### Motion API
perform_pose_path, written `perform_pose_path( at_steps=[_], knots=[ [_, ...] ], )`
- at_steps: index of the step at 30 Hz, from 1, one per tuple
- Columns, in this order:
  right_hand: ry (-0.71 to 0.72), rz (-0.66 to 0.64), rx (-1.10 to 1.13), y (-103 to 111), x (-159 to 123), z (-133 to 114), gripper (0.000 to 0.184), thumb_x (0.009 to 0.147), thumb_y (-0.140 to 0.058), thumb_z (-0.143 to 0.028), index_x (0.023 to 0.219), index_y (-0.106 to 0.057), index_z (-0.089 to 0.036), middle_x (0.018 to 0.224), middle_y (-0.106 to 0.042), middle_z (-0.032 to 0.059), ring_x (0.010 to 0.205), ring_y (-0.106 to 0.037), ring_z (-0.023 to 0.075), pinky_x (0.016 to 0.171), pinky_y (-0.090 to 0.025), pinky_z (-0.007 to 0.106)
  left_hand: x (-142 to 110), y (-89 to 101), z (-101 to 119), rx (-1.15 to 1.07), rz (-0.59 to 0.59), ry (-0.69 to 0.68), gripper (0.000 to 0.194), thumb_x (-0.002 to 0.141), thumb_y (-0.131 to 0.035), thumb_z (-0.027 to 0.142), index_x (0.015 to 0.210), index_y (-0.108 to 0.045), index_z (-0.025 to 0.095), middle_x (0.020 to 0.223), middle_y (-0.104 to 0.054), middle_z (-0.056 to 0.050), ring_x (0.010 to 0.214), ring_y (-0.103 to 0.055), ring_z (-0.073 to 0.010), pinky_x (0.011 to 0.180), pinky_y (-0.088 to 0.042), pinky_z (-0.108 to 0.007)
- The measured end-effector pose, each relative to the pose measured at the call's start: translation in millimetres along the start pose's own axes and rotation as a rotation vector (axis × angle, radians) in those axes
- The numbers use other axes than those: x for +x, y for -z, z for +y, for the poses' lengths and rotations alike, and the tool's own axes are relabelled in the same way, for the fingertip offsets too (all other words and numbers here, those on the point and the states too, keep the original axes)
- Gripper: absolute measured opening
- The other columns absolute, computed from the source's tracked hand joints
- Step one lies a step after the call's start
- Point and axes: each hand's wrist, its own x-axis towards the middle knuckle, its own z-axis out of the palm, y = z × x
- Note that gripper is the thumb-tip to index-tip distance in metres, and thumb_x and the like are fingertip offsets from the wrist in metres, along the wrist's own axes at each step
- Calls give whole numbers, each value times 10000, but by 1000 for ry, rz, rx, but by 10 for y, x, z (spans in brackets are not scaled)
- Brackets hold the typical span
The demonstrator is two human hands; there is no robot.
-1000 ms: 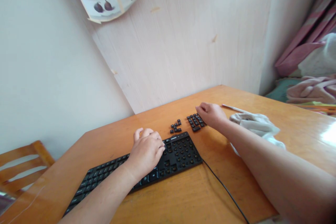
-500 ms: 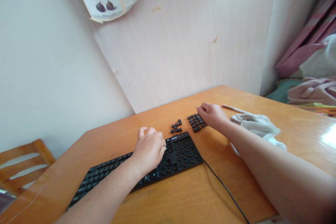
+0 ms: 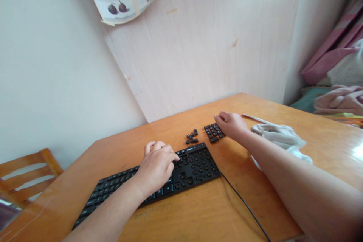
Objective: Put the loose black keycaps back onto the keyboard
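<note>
We see the black keyboard (image 3: 153,181) lying aslant on the orange table (image 3: 198,215), its right end stripped of caps. The left hand (image 3: 157,164) rests on it, fingers curled loosely down onto the keys, holding nothing. Beyond it lie 2 groups of loose keycaps (image 3: 213,133), and the right hand (image 3: 231,124) rests at the larger group, fingers bent onto the caps. Just right of that hand lies a white cloth (image 3: 279,138). A wooden chair (image 3: 25,176) stands at the left.

glossy wooden table (image 3: 198,215); matt plastic keyboard (image 3: 195,166)
</note>
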Motion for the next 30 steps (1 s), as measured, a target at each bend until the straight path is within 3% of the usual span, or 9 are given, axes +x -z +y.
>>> perform_pose_path(
  at_steps=[24,30],
  knots=[
    [-11,-3,3,5,5,0,396,901,-403,-469,692,-621,-212,651,-624,44,606,-489,159,564,-260,277,41,26,10,-16,5,6,293,816,-514,144,846,-748,318,922,-694,-12,1019,-501,-240,1001,-247,-514],
    [-15,2,6,22,-5,-12,387,904,-406,-450,692,-624,-209,661,-637,47,616,-505,161,569,-264,273,204,33,-69,-41,78,71,225,841,-538,241,887,-743,321,942,-714,-10,1024,-524,-244,954,-304,-476]
  ],
)
